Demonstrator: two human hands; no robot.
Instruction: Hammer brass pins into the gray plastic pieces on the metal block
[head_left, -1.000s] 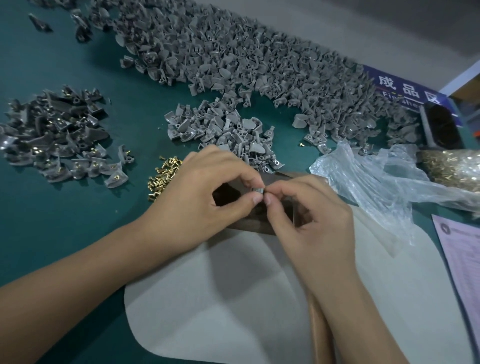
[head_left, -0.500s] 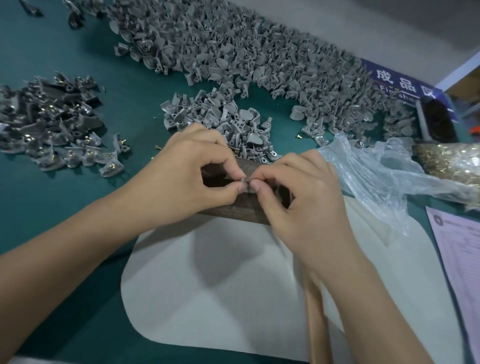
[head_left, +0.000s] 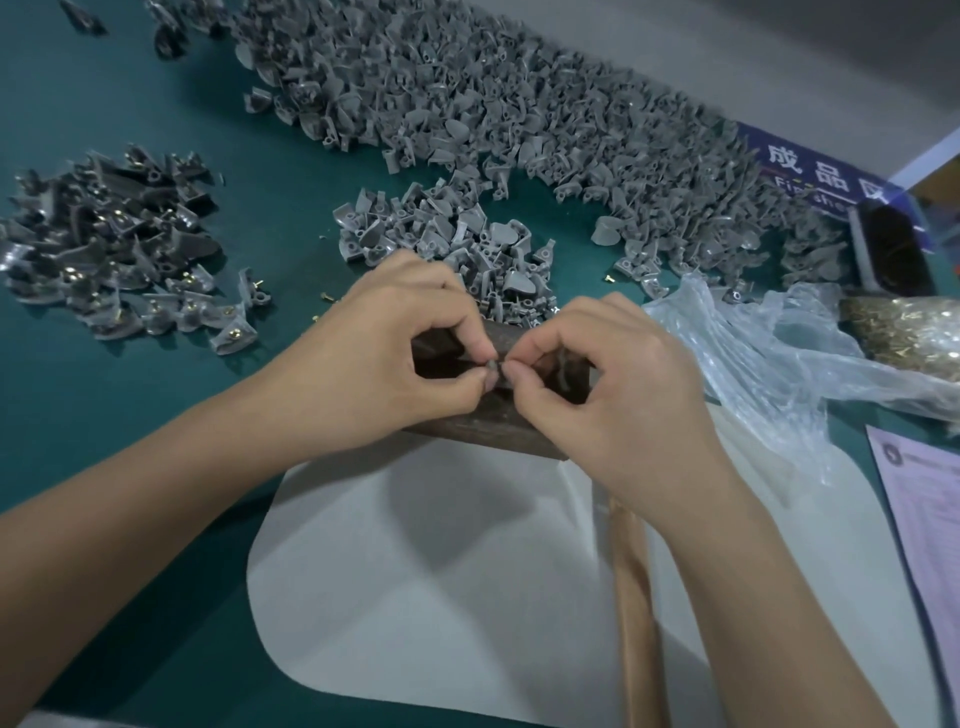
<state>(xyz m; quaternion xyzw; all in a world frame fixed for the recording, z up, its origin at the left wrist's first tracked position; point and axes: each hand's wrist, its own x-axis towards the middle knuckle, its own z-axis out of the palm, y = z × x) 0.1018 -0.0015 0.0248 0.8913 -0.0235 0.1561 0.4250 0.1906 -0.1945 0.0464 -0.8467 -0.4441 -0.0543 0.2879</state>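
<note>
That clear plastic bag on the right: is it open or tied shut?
Open: the clear plastic bag lies crumpled and spread loose; no knot shows.

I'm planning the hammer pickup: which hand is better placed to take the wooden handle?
Probably the right hand. The wooden handle runs out from directly beneath its wrist, while the left hand sits on the far side, pinching the gray piece over the metal block.

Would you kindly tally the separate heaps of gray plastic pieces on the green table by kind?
Plain gray plastic pieces, large heap: 1
Plain gray plastic pieces, small heap: 1
Gray plastic pieces fitted with brass pins: 1
Total: 3 heaps
</note>
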